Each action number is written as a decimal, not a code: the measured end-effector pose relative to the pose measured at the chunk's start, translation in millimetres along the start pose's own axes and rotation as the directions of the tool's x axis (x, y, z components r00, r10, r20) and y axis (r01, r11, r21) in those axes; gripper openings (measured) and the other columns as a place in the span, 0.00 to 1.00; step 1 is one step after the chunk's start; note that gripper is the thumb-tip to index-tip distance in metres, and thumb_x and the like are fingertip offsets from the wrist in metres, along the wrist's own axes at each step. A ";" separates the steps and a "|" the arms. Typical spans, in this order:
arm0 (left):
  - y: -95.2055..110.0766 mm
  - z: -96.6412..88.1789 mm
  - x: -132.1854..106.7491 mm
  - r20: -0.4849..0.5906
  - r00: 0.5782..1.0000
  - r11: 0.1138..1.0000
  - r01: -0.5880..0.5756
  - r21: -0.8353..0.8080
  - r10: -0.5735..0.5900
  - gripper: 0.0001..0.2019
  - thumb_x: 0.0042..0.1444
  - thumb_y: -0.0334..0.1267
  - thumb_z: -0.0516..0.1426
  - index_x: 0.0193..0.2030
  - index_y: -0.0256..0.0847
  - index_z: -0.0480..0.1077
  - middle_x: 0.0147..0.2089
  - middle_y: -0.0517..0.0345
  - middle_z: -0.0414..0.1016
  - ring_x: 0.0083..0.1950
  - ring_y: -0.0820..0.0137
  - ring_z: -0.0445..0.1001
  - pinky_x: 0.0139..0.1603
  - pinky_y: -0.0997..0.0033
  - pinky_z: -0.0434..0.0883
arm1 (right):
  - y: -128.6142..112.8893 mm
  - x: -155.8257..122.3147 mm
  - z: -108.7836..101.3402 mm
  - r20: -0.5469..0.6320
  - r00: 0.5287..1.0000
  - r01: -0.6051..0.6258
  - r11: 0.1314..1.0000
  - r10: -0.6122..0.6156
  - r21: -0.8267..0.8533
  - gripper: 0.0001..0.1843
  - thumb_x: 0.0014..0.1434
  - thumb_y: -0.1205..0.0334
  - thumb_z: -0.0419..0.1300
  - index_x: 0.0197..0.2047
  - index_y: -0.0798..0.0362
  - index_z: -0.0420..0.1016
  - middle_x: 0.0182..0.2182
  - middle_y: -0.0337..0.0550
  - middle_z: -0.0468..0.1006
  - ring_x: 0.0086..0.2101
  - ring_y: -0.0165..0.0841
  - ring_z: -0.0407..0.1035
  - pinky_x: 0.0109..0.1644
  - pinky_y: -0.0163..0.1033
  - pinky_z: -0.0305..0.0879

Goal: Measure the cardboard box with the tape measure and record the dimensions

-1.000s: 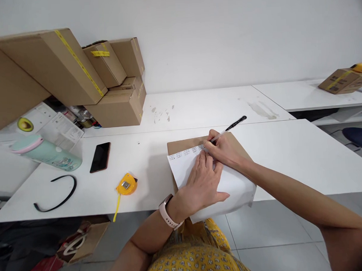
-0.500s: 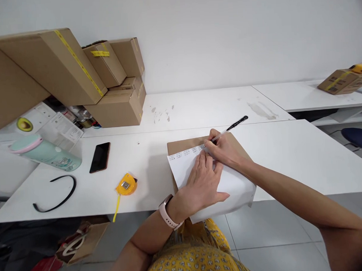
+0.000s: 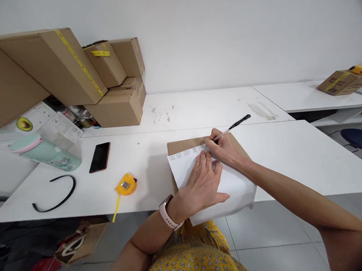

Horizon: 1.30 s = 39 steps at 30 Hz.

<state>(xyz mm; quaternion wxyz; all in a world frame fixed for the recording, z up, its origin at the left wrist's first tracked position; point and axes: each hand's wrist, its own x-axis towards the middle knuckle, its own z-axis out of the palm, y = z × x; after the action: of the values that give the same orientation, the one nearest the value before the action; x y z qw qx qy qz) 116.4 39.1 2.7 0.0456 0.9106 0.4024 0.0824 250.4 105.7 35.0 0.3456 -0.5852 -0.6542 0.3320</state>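
A pen [image 3: 237, 122] with a black end is gripped in my right hand [image 3: 225, 147], its tip hidden behind my fingers near the top edge of a white sheet of paper [image 3: 234, 185]. Rows of small handwriting run along that edge; I cannot read them. My left hand [image 3: 202, 182] lies flat on the sheet, fingers stretched and thumb apart, with a pink-strapped watch [image 3: 167, 212] on the wrist. Under the paper is a brown cardboard piece [image 3: 187, 144], and the sheet's lower part hangs past the table's front edge.
To the left on the white table [image 3: 152, 168] lie a yellow tape measure [image 3: 126, 184], a phone [image 3: 99, 157], a black headband-like loop [image 3: 68, 194] and a mint bottle [image 3: 46, 153]. Cardboard boxes [image 3: 114, 108] are stacked behind them. Another box [image 3: 340, 82] stands far right, near a dark stool [image 3: 358, 139].
My right hand and the pen have shifted very slightly to the right along the writing. My left hand stays on the paper.
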 end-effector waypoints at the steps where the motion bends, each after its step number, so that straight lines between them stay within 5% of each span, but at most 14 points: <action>1: 0.1 0.2 0.1 0.004 1.000 1.000 0.005 0.003 -0.005 0.44 0.50 0.59 0.67 0.61 0.24 0.59 0.70 0.15 0.57 0.75 0.35 0.52 0.73 0.42 0.55 | 0.6 0.2 0.2 0.002 1.000 0.008 1.000 -0.008 0.002 0.09 0.55 0.64 0.54 0.28 0.48 0.55 0.20 0.31 0.56 0.22 0.28 0.51 0.27 0.38 0.47; 24: 0.6 -2.7 3.4 0.074 0.997 0.999 0.023 0.026 -0.024 0.44 0.52 0.60 0.65 0.63 0.24 0.59 0.72 0.15 0.54 0.76 0.35 0.50 0.73 0.42 0.55 | 4.9 2.8 2.7 0.002 1.000 0.023 0.998 -0.023 -0.054 0.09 0.55 0.64 0.54 0.28 0.48 0.55 0.20 0.32 0.58 0.22 0.27 0.51 0.27 0.37 0.48; 35: -0.5 3.4 1.9 0.011 1.000 0.999 0.012 0.052 -0.012 0.44 0.51 0.62 0.65 0.63 0.30 0.59 0.72 0.22 0.58 0.75 0.38 0.52 0.72 0.41 0.56 | 5.7 1.8 3.4 0.031 1.000 0.004 1.000 -0.004 0.023 0.09 0.56 0.63 0.54 0.28 0.48 0.55 0.20 0.31 0.57 0.23 0.28 0.53 0.28 0.37 0.51; 39: -1.1 4.6 1.9 0.014 1.000 1.000 0.012 0.021 -0.012 0.42 0.52 0.61 0.65 0.61 0.29 0.60 0.72 0.18 0.55 0.76 0.36 0.50 0.72 0.41 0.56 | 15.0 9.2 -1.6 -0.146 0.987 0.072 0.997 -0.069 0.015 0.11 0.58 0.58 0.56 0.28 0.48 0.57 0.22 0.33 0.61 0.24 0.29 0.56 0.30 0.38 0.54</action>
<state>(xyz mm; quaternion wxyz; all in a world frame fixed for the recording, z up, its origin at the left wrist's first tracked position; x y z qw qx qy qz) 117.7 41.2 -1.8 0.0394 0.9091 0.4084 0.0716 259.0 116.3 23.8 0.4096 -0.5809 -0.6441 0.2827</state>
